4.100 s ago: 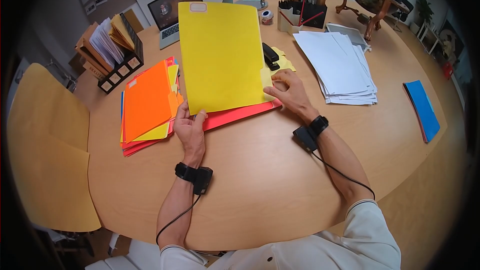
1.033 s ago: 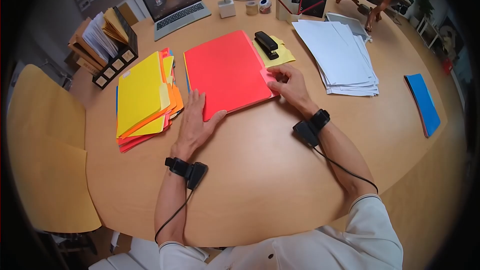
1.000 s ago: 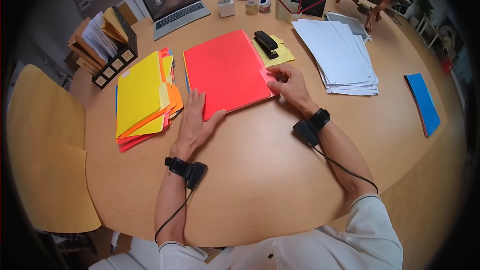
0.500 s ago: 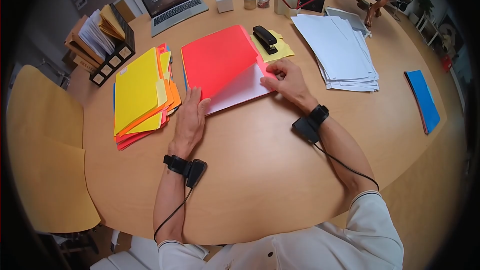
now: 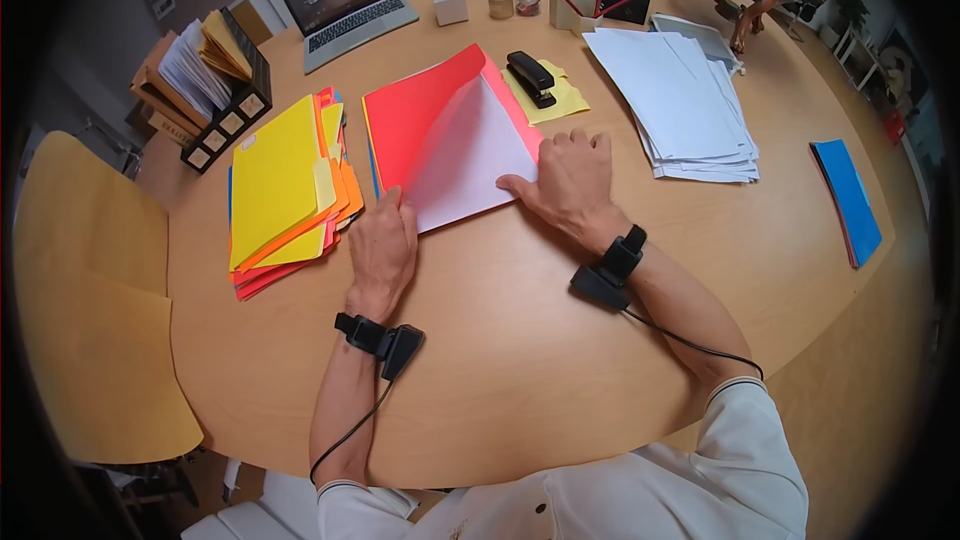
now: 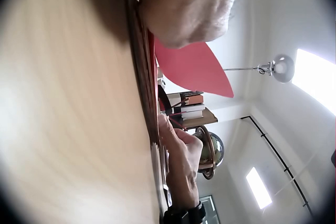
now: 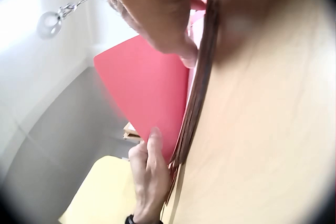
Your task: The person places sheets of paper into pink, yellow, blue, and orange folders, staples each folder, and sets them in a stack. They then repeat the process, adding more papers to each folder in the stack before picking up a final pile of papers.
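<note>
A red folder [image 5: 420, 105] lies half open on a stack of folders, its cover bent up and left from the near edge. Beneath the cover shows a white sheet [image 5: 480, 165]. My left hand [image 5: 384, 245] pinches the cover's near left corner; in the right wrist view the thumb of the left hand [image 7: 151, 176] lies against the red cover [image 7: 147, 85]. At the near right edge, my right hand [image 5: 575, 185] holds the folder, thumb stretched over the sheet, fingers curled by the tab edge, their tips hidden. In the left wrist view, the right hand [image 6: 184, 163] is beside the stack.
Left lies a pile of yellow, orange and red folders [image 5: 275, 180], with a file holder [image 5: 225, 120] behind. A stapler [image 5: 531, 78] rests on yellow paper [image 5: 565, 100]. Beyond are a laptop [image 5: 345, 5] and pen holder [image 5: 575, 10]. White papers [image 5: 675, 110] and blue folders [image 5: 846, 202] lie right.
The yellow folder held earlier is now on the left pile. The red cover has lifted further, exposing more white sheet. My left hand now pinches its corner; my right thumb has moved left over the sheet.
</note>
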### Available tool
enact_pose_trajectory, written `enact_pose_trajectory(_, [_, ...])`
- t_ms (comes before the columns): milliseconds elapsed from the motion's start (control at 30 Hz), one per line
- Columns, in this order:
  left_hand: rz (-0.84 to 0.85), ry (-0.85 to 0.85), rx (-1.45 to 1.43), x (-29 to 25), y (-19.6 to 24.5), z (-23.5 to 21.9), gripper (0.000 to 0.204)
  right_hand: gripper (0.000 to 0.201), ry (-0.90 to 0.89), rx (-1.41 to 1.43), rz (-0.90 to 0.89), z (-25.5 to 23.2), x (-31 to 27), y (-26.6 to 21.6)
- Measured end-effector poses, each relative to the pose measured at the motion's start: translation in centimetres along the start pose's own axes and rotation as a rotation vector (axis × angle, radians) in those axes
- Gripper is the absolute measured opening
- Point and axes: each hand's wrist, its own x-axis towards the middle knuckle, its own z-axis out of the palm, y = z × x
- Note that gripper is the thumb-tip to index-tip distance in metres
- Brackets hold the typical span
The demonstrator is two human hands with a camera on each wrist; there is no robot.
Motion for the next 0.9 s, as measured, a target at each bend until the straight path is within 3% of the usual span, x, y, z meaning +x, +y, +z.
enact_pose_trajectory(67, [0.0,0.06,-0.013,0.0,0.3,0.1,0.03,0.056,-0.163,-0.088,0.039,-1.0,0.0,-0.9])
enact_pose_trajectory(133, [-0.064,0.049,0.012,0.1,0.5,0.1,0.031,0.053,-0.183,-0.065,0.036,-1.4,0.1,-1.0])
enact_pose_trajectory(333, [-0.042,0.083,0.001,-0.1,0.1,0.6,0.03,0.043,-0.378,0.13,0.156,-0.4,0.4,-0.8])
enact_pose_trajectory(433, [-0.025,0.135,-0.049,-0.2,-0.1,0.7,0.031,0.037,-0.296,0.236,0.116,0.8,0.0,-0.3])
enact_pose_trajectory(500, [-0.056,0.18,-0.096,-0.3,0.0,0.6,0.033,0.029,-0.059,0.238,0.017,1.5,-0.3,-0.1])
enact_pose_trajectory(533, [-0.087,0.222,-0.144,-0.4,0.1,0.6,0.036,0.029,-0.058,0.238,0.017,1.9,-0.3,0.2])
enact_pose_trajectory(600, [-0.124,0.247,-0.151,-0.5,-0.8,1.2,0.039,0.024,0.135,0.259,0.0,2.4,-0.1,1.0])
enact_pose_trajectory(667, [-0.162,0.27,-0.158,-0.5,-1.2,1.3,0.043,0.023,0.154,0.249,0.043,2.6,0.4,2.3])
enact_pose_trajectory(767, [-0.264,0.289,-0.345,-0.4,-1.4,1.2,0.046,0.021,0.392,0.2,0.107,2.6,1.3,5.1])
enact_pose_trajectory(900, [-0.315,0.329,-0.364,-0.3,-1.7,1.6,0.049,0.015,0.407,0.079,0.211,1.2,2.0,9.3])
